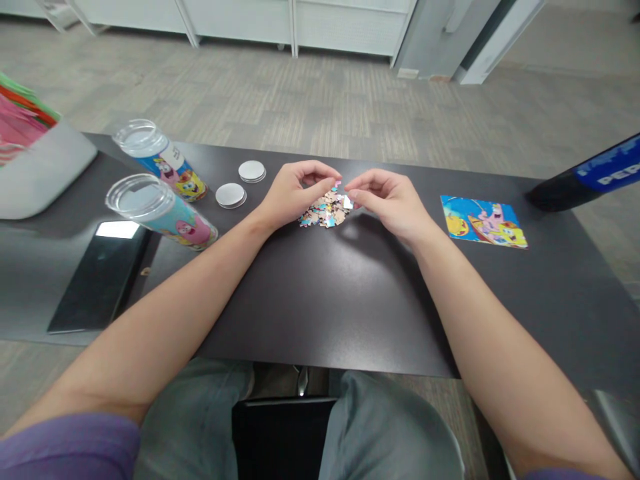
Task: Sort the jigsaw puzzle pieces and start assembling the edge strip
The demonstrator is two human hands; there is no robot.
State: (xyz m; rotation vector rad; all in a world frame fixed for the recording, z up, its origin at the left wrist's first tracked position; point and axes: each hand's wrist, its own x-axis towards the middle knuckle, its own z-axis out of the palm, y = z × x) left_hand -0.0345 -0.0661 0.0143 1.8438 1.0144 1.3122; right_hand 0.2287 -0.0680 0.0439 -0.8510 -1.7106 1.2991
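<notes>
A small heap of jigsaw puzzle pieces (323, 213) lies on the dark table, with my two hands over it. My left hand (295, 193) is closed in a pinch at the heap's left and far side; a bit of a pink puzzle piece (338, 183) shows at its fingertips. From the right, my right hand (393, 200) pinches thumb and forefinger on a pale puzzle piece (347, 202) at the heap's edge. The fingertips of both hands are close together but apart. A cartoon picture card (484, 221) lies flat to the right of my right hand.
Two clear-lidded cartoon tubes (180, 223) (175, 170) stand at the left, near two stacks of white discs (231, 195) (252, 171). A black tablet-like slab (100, 280) and a white bin (45, 173) lie farther left. A blue-black Pepsi-like container (590, 177) stands right.
</notes>
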